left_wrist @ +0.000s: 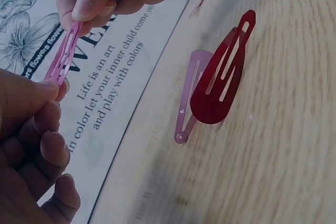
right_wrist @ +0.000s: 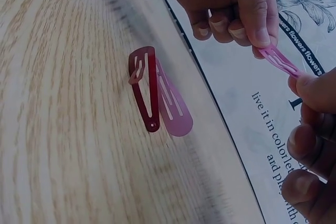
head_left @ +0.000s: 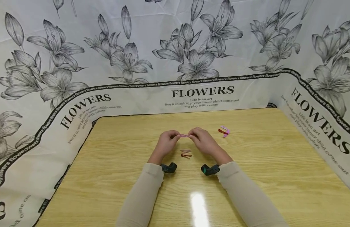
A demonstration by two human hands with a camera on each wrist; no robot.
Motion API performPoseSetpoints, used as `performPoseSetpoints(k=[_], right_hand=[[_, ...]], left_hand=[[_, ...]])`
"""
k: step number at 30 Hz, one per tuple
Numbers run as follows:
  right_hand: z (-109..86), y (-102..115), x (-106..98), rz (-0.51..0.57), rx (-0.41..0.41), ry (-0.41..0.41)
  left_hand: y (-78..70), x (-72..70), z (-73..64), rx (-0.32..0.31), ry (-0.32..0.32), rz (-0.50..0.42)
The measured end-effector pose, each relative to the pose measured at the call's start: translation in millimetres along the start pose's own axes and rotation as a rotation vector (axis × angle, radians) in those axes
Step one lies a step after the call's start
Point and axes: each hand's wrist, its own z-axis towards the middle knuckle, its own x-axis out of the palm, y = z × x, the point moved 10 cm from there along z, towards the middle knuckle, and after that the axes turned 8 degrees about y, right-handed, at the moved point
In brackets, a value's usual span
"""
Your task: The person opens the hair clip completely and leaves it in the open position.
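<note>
Cloth (head_left: 146, 107) with printed flowers is covering the left edge and top of the frame. Near the centre, the left hand (head_left: 167, 144) is pinching one end of a pink hair clip (head_left: 184, 136) between thumb and finger. Below it, another pink clip (head_left: 186, 151) and a red clip (head_left: 186, 155) are lying close together on the table (head_left: 121, 148). Just right, the right hand (head_left: 204, 142) is pinching the held clip's other end likewise. Farther right, red and pink clips (head_left: 223, 131) are resting in a group.
</note>
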Motion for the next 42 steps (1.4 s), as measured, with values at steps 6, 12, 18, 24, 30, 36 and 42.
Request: performPoseSetpoints(k=[6,12,18,24,30,36,42], right_hand=[[-1.0,-2.7,2.0,0.014,-0.007,0.013],[-1.4,-3.7,2.4,0.021,-0.009,0.010],[-1.0,-3.6,2.8,0.027,-0.007,0.019],[-0.3,-1.4,2.1,0.036,-0.025,0.024],[-0.2,-5.4,0.6,0.028,-0.013,0.011],[-0.9,-5.9,-1.1,0.047,-0.011,0.006],[-1.3,-6.7,-1.2,0.055,0.000,0.006]], left_hand=[[1.7,2.5,-0.8,-0.012,0.008,-0.012],[3.1,3.1,-1.9,-0.018,0.025,-0.018],[5.6,3.0,-1.6,-0.032,0.041,-0.033],[5.2,1.3,-2.3,-0.023,0.055,-0.041],[3.2,3.4,-2.2,-0.015,0.086,-0.047],[4.3,2.6,-2.0,-0.030,0.088,-0.050],[6.5,3.0,-2.5,-0.044,0.099,-0.058]])
